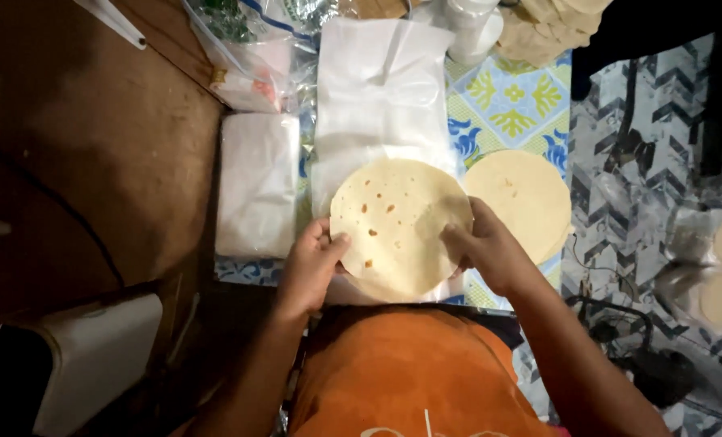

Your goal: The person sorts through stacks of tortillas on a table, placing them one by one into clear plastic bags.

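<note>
From my feed, the biggest thing I see is the brown floor [94, 137] filling the left half, dim and scuffed, with a grey chevron-patterned covering [660, 146] on the right side of the room. Between them runs the worktop [510, 109], dressed in a blue, yellow and white patterned cloth. On it lies a long white plastic bag [377, 89], flat and reaching away from me, with a folded white bag stack [257, 194] just beside it on the left. A pile of pale tortillas [527, 198] sits to the right, touching the cloth. Over the near end of the long bag I see the browned tortilla [397, 222], held flat at both edges. My left hand [308, 267] pinches its left rim, fingers closed on it; my right hand [490, 251] clasps the right rim the same way.
</note>
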